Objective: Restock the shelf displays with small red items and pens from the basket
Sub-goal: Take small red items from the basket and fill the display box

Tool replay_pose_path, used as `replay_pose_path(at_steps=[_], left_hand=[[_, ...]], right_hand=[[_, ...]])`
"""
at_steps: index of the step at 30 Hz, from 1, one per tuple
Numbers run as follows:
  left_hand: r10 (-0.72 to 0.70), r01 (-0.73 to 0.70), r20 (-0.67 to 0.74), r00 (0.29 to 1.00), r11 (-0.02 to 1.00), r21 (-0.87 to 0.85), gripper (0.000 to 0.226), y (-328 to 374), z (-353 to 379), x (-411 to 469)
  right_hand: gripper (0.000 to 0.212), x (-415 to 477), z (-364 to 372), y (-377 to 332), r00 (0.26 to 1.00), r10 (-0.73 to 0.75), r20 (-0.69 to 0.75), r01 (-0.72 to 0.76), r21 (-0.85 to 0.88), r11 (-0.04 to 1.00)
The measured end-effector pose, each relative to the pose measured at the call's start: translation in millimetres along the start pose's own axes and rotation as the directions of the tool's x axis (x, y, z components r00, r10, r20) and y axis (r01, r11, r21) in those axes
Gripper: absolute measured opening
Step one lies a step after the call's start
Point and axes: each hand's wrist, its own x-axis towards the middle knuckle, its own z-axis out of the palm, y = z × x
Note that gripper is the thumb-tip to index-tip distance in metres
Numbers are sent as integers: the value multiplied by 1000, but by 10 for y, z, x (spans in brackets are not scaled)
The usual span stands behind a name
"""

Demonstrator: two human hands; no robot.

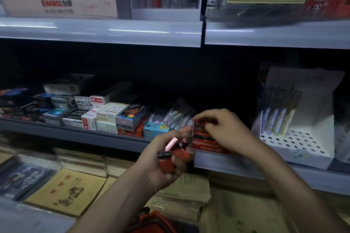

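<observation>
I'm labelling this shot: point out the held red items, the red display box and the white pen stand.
red items (166, 165): head view, lower red piece.
red display box (208, 150): head view, front face.
white pen stand (295, 142): head view, perforated base.

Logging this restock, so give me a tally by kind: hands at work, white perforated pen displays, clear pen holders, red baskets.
Hands: 2 (left hand, right hand)
White perforated pen display: 1
Clear pen holder: 1
Red basket: 1
Total: 5
</observation>
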Motion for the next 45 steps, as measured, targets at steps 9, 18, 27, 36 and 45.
replay_pose_path(at_steps=[9, 18, 27, 36, 45], left_hand=[[5, 0, 37, 999, 993, -119, 30, -49, 69, -75], [105, -107, -69, 992, 994, -15, 32, -109, 76, -38], [363, -232, -83, 928, 739, 633, 36, -214, 88, 104], [296, -188, -78, 952, 767, 613, 32, -170, 47, 95], [22, -5, -106, 994, 989, 151, 49, -146, 57, 8]], right_hand=[[19, -235, -53, -143, 980, -166, 112, 130, 274, 953], [10, -26, -161, 146, 979, 204, -32, -154, 545, 824], [14, 130, 17, 368, 953, 99, -286, -143, -137, 980], [23, 89, 94, 350, 986, 52, -160, -112, -395, 912], [33, 1, -9, 250, 994, -15, -110, -15, -268, 963]])
